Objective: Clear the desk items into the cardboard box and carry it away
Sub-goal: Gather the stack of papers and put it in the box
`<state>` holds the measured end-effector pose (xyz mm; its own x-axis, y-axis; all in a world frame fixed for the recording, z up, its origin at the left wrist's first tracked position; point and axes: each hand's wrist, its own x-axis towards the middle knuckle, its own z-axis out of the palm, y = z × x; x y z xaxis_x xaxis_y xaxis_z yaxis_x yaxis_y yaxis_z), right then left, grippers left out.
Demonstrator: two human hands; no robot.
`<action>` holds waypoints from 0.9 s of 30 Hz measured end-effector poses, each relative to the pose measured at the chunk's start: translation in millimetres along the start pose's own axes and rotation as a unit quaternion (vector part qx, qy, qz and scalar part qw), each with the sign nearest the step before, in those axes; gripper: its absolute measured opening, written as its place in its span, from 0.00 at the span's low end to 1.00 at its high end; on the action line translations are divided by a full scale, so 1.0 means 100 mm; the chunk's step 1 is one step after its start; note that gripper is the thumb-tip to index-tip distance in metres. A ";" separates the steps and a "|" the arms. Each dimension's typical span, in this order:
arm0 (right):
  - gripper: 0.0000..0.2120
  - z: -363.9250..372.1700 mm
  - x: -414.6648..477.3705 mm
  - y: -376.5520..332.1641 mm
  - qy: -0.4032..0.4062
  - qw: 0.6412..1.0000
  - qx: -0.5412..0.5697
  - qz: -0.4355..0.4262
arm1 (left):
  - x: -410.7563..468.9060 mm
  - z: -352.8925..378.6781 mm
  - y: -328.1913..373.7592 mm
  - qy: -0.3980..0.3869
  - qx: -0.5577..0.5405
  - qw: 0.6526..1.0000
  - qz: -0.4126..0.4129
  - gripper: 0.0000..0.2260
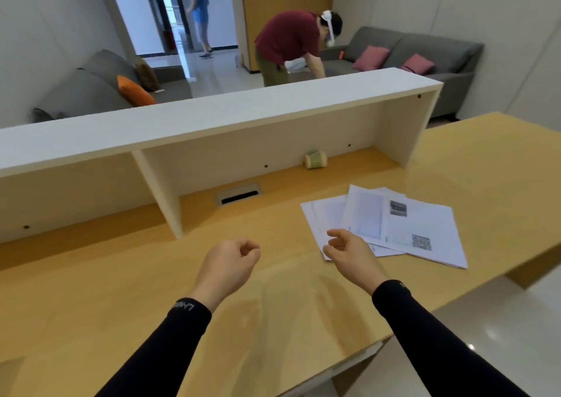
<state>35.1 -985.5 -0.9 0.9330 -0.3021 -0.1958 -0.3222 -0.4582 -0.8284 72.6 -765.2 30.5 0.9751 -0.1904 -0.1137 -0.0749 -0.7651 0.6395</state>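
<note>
Several white printed sheets of paper (pixel 403 223) lie fanned out on the wooden desk (pixel 121 290), right of centre. A small pale green cup (pixel 315 160) lies on its side at the back of the desk, under the white shelf. My left hand (pixel 227 266) hovers over the bare desk with its fingers curled shut, holding nothing. My right hand (pixel 352 254) hangs just above the near left corner of the papers, fingers loosely apart and empty. No cardboard box is in view.
A white raised shelf (pixel 212 114) with a divider runs along the desk's back. A cable slot (pixel 239 194) sits in the desk top. Beyond it, a person in a red shirt (pixel 291 44) bends near grey sofas; another person stands in the doorway (pixel 200 14).
</note>
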 end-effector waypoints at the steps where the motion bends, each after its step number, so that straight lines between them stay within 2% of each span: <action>1: 0.21 -0.04 0.03 0.09 0.004 1.000 -0.003 0.014 | 0.07 0.11 0.01 -0.015 0.001 1.000 -0.001 0.10; 9: 0.21 -0.70 0.35 0.71 0.084 0.986 -0.051 0.134 | 0.91 0.86 0.24 -0.122 -0.102 0.987 -0.030 0.05; 14: 0.22 -1.14 0.70 0.95 0.158 0.966 -0.074 0.190 | 1.37 1.23 0.44 -0.161 -0.142 0.974 -0.076 0.19; 18: 0.24 -1.36 0.95 1.18 0.180 0.956 -0.086 0.218 | 1.55 1.44 0.58 -0.159 -0.166 0.965 -0.129 0.24; 21: 0.26 -1.59 1.16 1.47 0.200 0.940 -0.091 0.262 | 1.70 1.58 0.68 -0.140 -0.199 0.955 -0.171 0.23; 25: 0.27 -1.92 1.49 1.84 0.129 0.924 -0.134 0.334 | 1.84 1.74 0.83 -0.067 -0.261 0.937 -0.221 0.22; 27: 0.26 -2.02 1.68 1.94 0.096 0.921 -0.165 0.339 | 1.91 1.84 0.90 -0.037 -0.293 0.922 -0.252 0.23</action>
<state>96.8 -1294.4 -88.6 0.4630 -0.7407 -0.4868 -0.8817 -0.3282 -0.3390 214.3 -983.5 -73.3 0.8368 0.0411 -0.5459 0.5303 -0.3086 0.7897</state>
